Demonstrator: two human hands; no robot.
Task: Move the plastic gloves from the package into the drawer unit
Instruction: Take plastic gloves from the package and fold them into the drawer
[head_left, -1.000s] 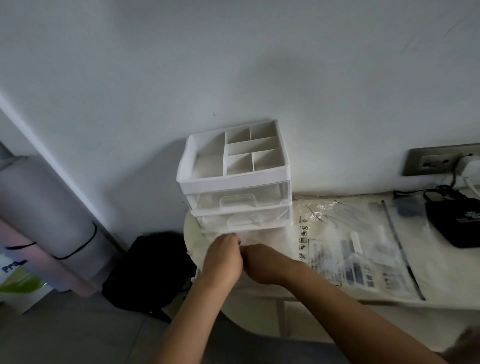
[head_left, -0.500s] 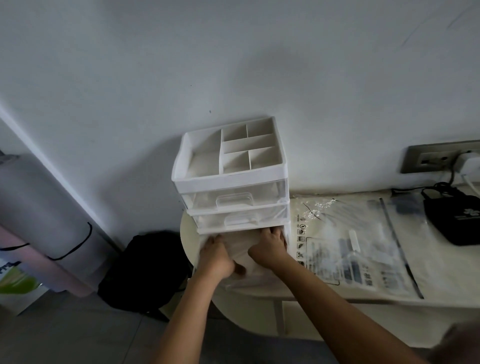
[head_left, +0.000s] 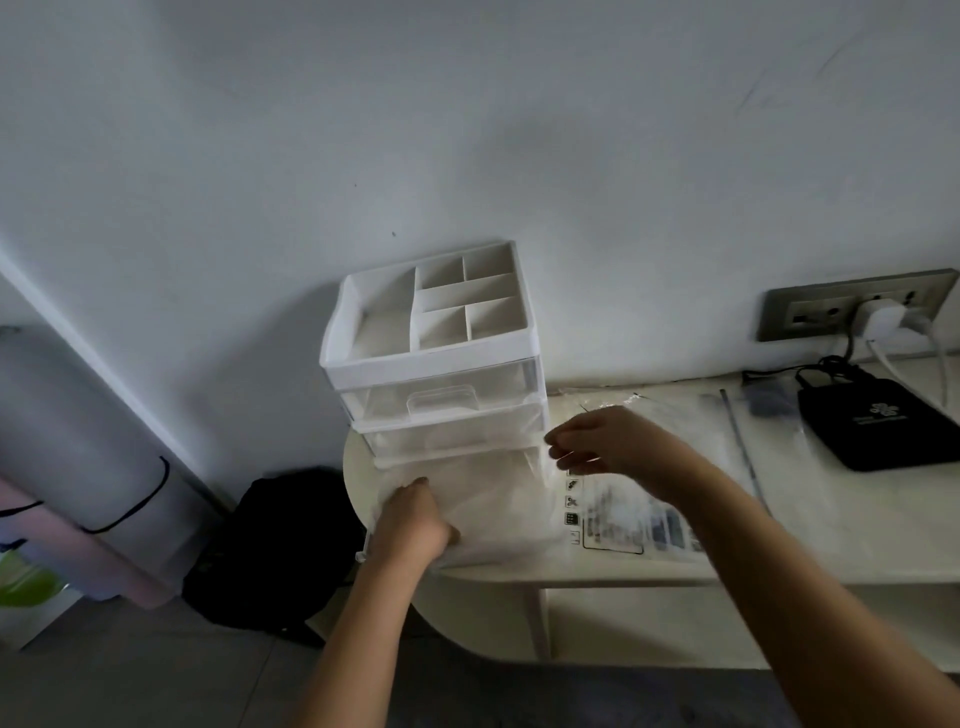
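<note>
Far left, rolled mats (head_left: 67, 457) lean at the wall, and a black bag (head_left: 275, 540) sits on the floor beside the table's rounded end. I see the left hand (head_left: 413, 522) knuckles-up at the front left corner of the bottom drawer (head_left: 544, 470), which is pulled well out of the drawer unit (head_left: 431, 358). Its fingers are bent down onto the plastic gloves (head_left: 488, 504), but I cannot tell whether they press the film or grip it. The gloves lie as a pale translucent layer across the drawer floor, touching the left hand. The two drawers above it are pushed in. The open drawer's front reaches about to the front edge of the table (head_left: 805, 540). The right hand (head_left: 613, 441) hovers over the drawer's right wall with its fingers loosely bent and apart, the tips just above the gloves' right margin; it is blurred. Under its wrist the package (head_left: 639, 519) lies flat, just beside the unit. Bare tabletop shows in front of the black pouch (head_left: 878, 426) at far right, below a wall socket (head_left: 810, 312) with a white charger (head_left: 883, 319) plugged in.
</note>
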